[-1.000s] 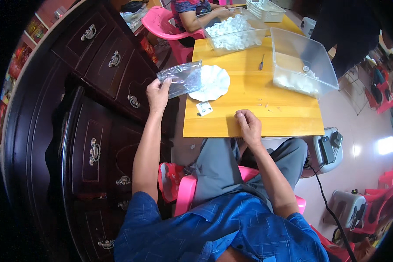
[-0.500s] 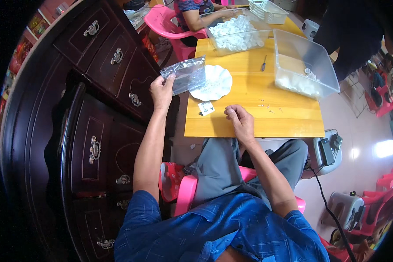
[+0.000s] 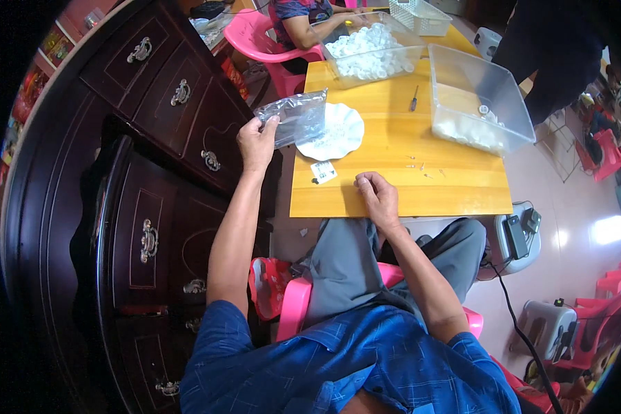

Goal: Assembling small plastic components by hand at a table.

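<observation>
My left hand (image 3: 257,148) pinches the near-left edge of a clear plastic bag (image 3: 295,119) between thumb and fingers. The bag hangs over the left part of a white scallop-edged plate (image 3: 348,131), where small pale bits lie, too small to name. Just below the plate lies a small white card (image 3: 323,172) with dark marks, and a little dark object sits at its corner. Near the table's front edge is my right hand (image 3: 379,200), its fingers curled and pressed together; whatever they hold, if anything, is hidden. Several tiny pieces (image 3: 423,166) are scattered to its right.
A screwdriver (image 3: 414,99) lies mid-table (image 3: 393,179). Behind it stands a clear bin (image 3: 338,70) full of white plastic parts; at right, another clear bin (image 3: 514,96) holds fewer. A co-worker's arm (image 3: 317,31) reaches behind the full bin. Dark drawers (image 3: 165,200) rise close on my left.
The view has shifted very slightly. My left hand still holds the bag over the plate, and the curled right hand stays near the table's front edge.
</observation>
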